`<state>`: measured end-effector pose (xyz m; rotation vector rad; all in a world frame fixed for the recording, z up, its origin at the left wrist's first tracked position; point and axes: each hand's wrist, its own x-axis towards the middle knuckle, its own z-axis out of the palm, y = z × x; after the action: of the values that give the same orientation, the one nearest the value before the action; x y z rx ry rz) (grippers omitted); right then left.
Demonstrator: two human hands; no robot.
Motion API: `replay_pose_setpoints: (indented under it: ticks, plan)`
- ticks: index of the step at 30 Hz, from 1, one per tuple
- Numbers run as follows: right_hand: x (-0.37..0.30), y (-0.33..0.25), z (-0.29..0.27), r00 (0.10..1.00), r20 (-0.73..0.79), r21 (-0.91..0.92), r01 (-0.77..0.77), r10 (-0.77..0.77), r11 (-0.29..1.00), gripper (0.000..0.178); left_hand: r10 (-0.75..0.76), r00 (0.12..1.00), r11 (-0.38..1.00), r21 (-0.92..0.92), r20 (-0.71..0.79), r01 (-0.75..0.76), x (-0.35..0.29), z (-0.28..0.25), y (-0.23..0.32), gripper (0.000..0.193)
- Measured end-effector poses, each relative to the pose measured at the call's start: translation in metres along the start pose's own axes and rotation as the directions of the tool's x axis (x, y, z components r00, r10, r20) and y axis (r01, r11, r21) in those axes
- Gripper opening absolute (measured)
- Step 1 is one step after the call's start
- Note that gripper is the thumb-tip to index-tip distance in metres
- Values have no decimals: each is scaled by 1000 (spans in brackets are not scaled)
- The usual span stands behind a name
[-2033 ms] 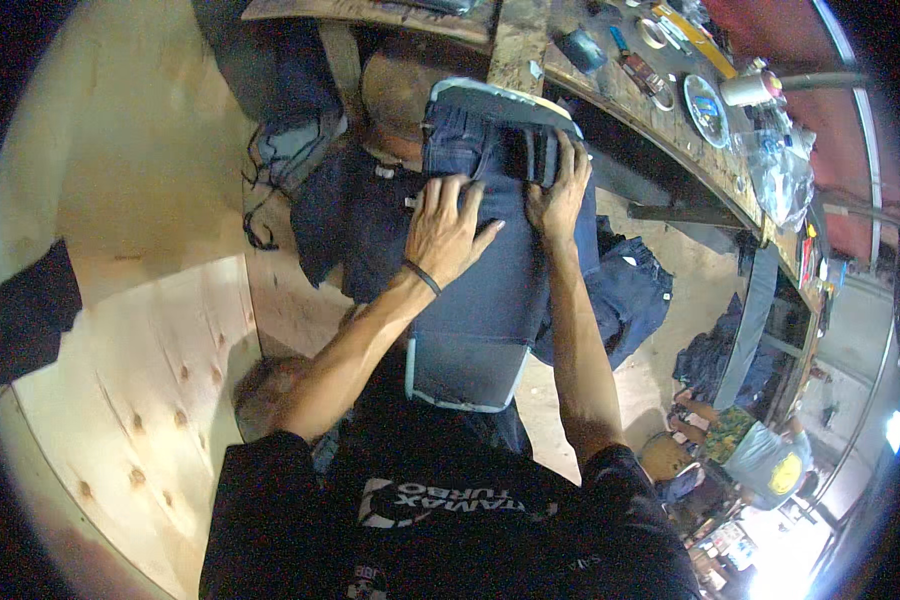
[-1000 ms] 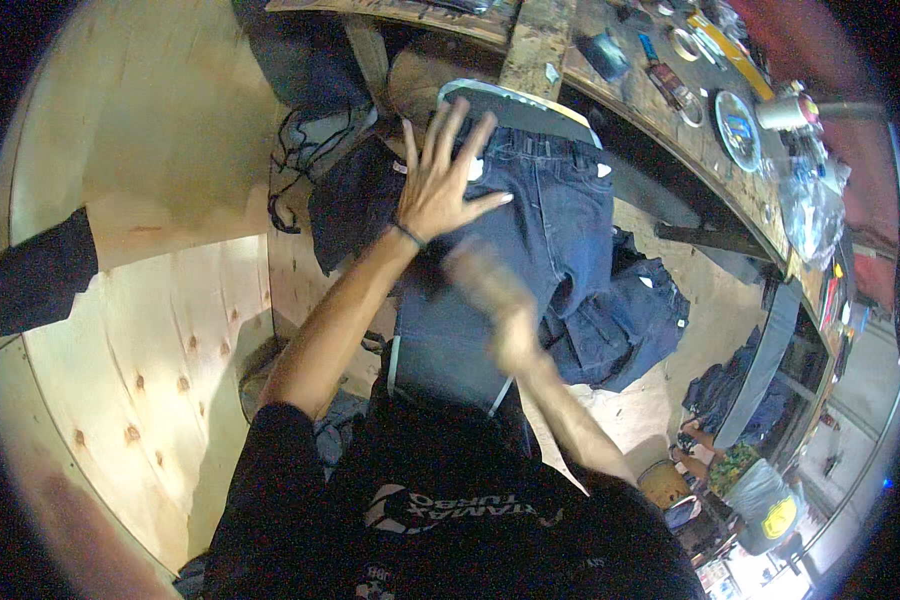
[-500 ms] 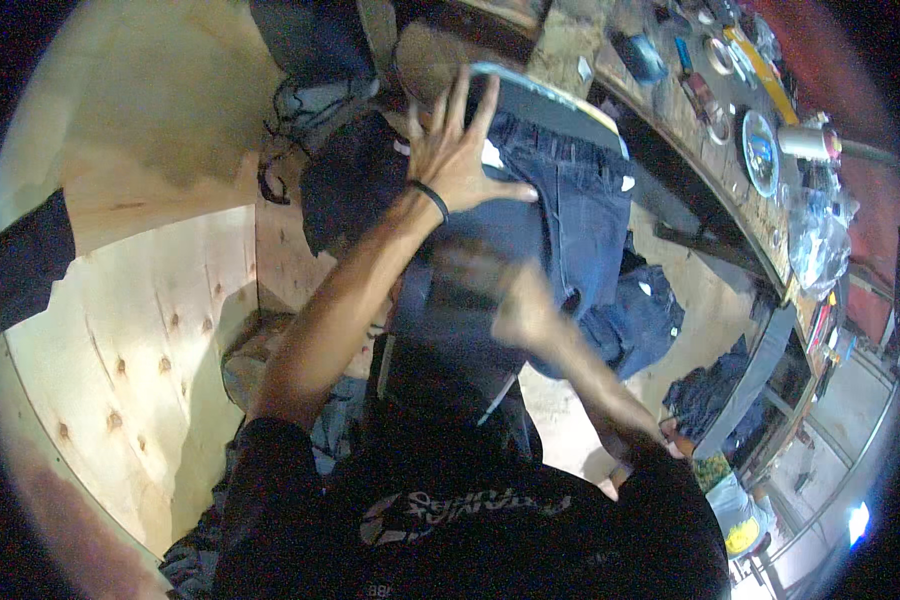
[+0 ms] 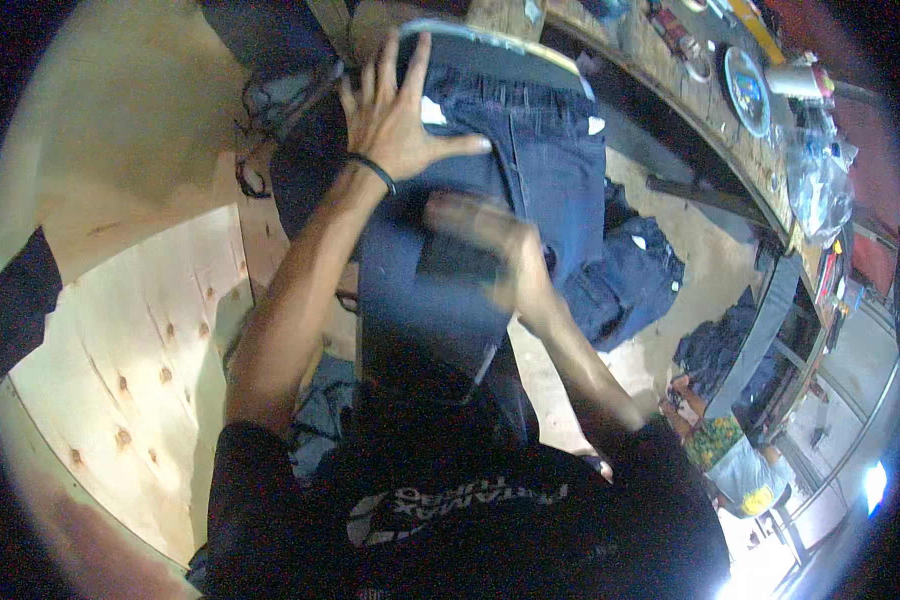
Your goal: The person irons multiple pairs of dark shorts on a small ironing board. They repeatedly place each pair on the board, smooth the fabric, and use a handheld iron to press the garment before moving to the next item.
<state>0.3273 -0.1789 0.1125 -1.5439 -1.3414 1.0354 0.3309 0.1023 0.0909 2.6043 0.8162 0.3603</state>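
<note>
Dark blue denim trousers (image 4: pixel 555 165) with a gathered waistband lie over a dark board with a pale rim (image 4: pixel 495 38). My left hand (image 4: pixel 395 125), wearing a black wristband, presses on the trousers near the waistband. Its fingers are spread, and it holds nothing. Lower down, over the leg part of the cloth, is my right hand (image 4: pixel 500 240), smeared by motion. A dark, blurred patch shows beneath its fingers; whether the hand holds something there cannot be made out. White tags or patches show near the waistband.
More dark blue garments (image 4: pixel 635 275) lie to the right, with another dark heap (image 4: pixel 720 345) beyond. A wooden workbench (image 4: pixel 670 100) runs along the upper right, bearing a round dish (image 4: pixel 748 92) and clear plastic bags (image 4: pixel 820 180). Plywood panels (image 4: pixel 140 370) stand at left.
The whole view has shifted, so the trousers and left hand appear farther left and higher. My left hand remains spread on the cloth. My right hand is motion-blurred over the trousers in both frames.
</note>
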Motion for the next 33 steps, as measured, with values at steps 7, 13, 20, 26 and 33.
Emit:
replay_pose_setpoints:
  ticks: [7,13,20,26,33]
  plan:
    - [-25,-17,-3,992,-22,45,-120,121,992,65,32,999,999,-10,-40,-32,1,-3,2,155]
    - [9,-32,9,1000,-10,-35,0,0,999,61,50,999,998,-24,-18,-50,1,1,-4,150]
    - [34,-76,31,968,-157,117,-177,194,977,74,51,998,990,-128,-34,-55,0,-3,-7,143]
    - [53,-42,-73,375,-923,-288,-538,-81,792,61,-86,985,692,-720,-149,-49,-46,-28,-29,94]
    - [-20,73,15,306,-911,235,-163,276,958,52,-212,934,491,-795,289,357,-251,-11,-20,68]
